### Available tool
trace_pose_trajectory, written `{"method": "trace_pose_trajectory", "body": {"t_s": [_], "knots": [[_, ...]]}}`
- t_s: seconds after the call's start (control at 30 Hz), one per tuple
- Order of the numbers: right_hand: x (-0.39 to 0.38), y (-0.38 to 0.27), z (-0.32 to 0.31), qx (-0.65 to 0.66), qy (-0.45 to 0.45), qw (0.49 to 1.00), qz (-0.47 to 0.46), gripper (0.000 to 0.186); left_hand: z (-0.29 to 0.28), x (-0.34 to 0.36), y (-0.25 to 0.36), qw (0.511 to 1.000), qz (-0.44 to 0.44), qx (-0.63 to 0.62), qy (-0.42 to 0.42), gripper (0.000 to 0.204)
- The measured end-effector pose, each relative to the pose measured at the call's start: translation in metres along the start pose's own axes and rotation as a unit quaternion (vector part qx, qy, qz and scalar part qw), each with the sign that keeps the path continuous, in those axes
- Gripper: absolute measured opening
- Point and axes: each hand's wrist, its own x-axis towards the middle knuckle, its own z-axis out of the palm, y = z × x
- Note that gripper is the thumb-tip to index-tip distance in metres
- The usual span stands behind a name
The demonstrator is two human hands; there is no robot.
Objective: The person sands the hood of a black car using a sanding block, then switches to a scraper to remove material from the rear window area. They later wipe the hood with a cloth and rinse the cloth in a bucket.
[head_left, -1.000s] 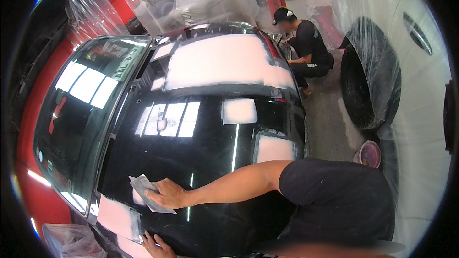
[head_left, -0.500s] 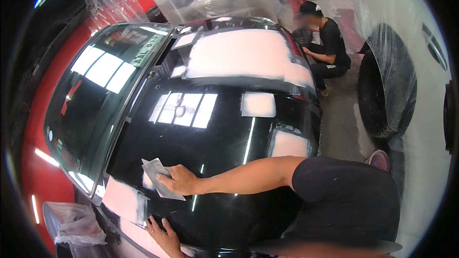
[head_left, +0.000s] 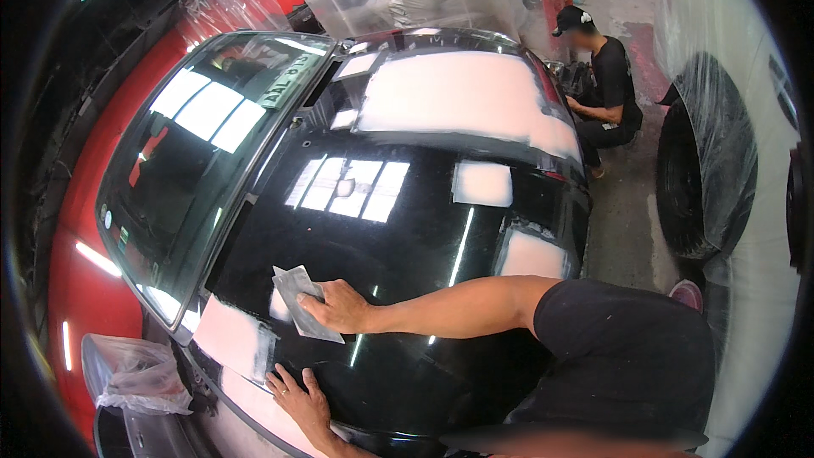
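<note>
A folded sheet of grey sandpaper (head_left: 298, 290) lies under my right hand (head_left: 341, 309), the fingers closed on its edge. It presses on the black car panel (head_left: 365, 254), partly covering a small pale pink filler patch (head_left: 279, 305). My right arm reaches in from the right in a black sleeve. My left hand (head_left: 303, 400), a ring on one finger, rests flat on the panel with fingers spread. Its fingertips are beside the corner of a larger pink patch (head_left: 231, 337). The face of the sandpaper against the panel is hidden.
More pale patches, including a big one (head_left: 449, 89), cover the car's far side. Sloping car glass (head_left: 195, 170) lies left. A plastic-wrapped side mirror (head_left: 140, 377) sticks out lower left. Beyond the car another person (head_left: 606, 93) crouches. A plastic-draped vehicle with a wheel (head_left: 687, 187) stands right.
The whole view has shifted, so the car and both hands appear farther right. On the panel, the sandpaper and both hands keep almost the same places.
</note>
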Motion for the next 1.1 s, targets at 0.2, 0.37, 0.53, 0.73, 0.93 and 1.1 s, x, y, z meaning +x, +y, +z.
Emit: {"method": "trace_pose_trajectory", "body": {"t_s": [0.2, 0.37, 0.53, 0.73, 0.93, 1.1], "knots": [[0.001, 0.004, 0.003, -0.010, -0.007, 1.000, -0.001, 0.043, 0.002, -0.001, -0.004, 1.000, 0.011, -0.013, 0.009, 0.064], [0.000, 0.006, 0.004, 0.008, 0.013, 1.000, -0.007, 0.042, 0.002, 0.000, -0.004, 1.000, 0.014, -0.024, 0.008, 0.065], [0.000, 0.006, 0.003, 0.018, -0.005, 1.000, 0.018, 0.037, 0.002, 0.000, -0.006, 0.999, 0.016, -0.028, 0.012, 0.066], [-0.001, 0.001, 0.001, 0.032, 0.005, 0.999, 0.033, 0.035, 0.002, 0.000, -0.006, 0.999, 0.026, -0.037, 0.017, 0.066], [0.001, 0.005, 0.005, 0.031, 0.005, 0.999, 0.037, 0.035, -0.003, -0.001, -0.002, 0.999, 0.017, -0.038, 0.009, 0.068], [0.002, 0.011, 0.006, 0.016, -0.011, 0.998, 0.055, 0.032, -0.004, -0.002, -0.001, 0.999, 0.009, -0.046, 0.006, 0.068]]}}
